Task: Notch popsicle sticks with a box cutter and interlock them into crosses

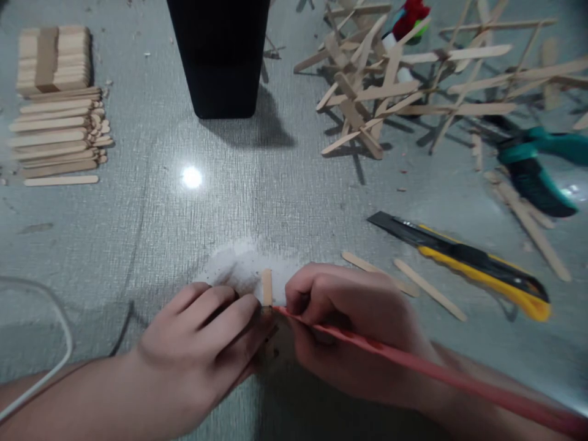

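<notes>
My left hand (pixel 206 343) is closed on a wooden craft stick (pixel 267 286), whose end stands out above the fingertips. The rest of that stick is hidden by the hand. A long red pencil (pixel 390 351) is pinched in my right hand (pixel 349 324), and its tip meets the stick beside the left fingertips. Just right of the right hand lie two loose craft sticks (pixel 429 288). Beyond them a yellow and black utility knife (pixel 473 263) has its blade pointing up and left.
Stacked craft sticks (pixel 59 135) and a banded bundle (pixel 73 58) lie at far left. A black container (pixel 220 67) stands at the back. Assembled stick frames (pixel 367 98) and green-handled pliers (pixel 528 159) occupy the right. A white cable (pixel 64 331) curves over the left forearm.
</notes>
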Demonstrator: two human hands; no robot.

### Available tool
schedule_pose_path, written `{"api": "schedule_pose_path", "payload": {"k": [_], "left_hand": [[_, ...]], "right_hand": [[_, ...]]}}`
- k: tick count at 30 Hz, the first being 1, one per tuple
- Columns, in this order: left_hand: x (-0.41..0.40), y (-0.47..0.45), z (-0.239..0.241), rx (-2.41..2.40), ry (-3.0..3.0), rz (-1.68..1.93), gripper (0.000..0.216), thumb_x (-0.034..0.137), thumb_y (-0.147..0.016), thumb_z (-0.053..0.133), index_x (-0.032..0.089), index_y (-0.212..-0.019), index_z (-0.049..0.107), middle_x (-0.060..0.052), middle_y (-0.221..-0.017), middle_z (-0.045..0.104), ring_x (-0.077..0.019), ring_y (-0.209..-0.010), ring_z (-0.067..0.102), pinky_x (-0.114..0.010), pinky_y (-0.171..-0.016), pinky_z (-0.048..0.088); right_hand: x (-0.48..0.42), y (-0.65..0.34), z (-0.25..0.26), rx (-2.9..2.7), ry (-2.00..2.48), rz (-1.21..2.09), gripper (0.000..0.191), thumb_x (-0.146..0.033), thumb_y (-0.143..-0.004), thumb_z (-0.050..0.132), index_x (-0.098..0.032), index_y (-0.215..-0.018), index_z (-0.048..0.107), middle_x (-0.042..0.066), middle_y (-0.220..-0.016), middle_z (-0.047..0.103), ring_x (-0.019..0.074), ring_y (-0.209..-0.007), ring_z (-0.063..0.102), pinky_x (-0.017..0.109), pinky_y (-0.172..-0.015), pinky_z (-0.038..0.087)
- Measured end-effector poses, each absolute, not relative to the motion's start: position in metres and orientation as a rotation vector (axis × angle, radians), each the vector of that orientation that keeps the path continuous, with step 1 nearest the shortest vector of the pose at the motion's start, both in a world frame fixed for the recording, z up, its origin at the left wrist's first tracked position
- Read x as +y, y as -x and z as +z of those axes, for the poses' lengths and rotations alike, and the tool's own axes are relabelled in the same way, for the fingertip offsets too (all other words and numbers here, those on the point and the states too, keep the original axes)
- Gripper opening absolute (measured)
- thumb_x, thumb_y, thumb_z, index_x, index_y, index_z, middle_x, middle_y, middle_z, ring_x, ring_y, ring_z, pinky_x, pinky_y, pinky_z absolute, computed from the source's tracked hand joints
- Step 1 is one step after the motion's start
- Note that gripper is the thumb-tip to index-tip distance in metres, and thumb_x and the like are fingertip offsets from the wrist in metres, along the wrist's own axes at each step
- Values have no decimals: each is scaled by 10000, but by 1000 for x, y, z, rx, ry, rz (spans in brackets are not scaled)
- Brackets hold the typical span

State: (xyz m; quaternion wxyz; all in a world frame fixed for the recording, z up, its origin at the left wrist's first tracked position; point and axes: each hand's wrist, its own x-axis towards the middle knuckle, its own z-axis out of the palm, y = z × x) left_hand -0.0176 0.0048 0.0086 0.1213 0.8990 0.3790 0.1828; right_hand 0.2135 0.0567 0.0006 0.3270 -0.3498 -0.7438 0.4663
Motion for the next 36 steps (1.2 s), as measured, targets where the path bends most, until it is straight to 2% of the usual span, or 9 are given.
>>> {"api": "schedule_pose_path", "payload": {"k": [10,36], "left_hand": [[6,17,8,1119,-2638,519,210,237,-1057,648,140,-1203,764,-46,-1155,767,-228,-1014,650,-393,-900,496],[6,17,7,1126,-2638,526,199,243,-1076,621,147,-1185,758,-37,-1155,776,-233,-1012,641,-398,-888,489]], "right_hand": [[56,-212,-2,-1973,967,1172,278,-12,-738,613,-240,-758,457,-50,-696,629,80,-539,547,204,-490,378],[57,-210,1,-1974,1000,1162,274,-33,-742,612,-244,-725,438,-43,-660,633,89,-518,558,213,-472,394]]}}
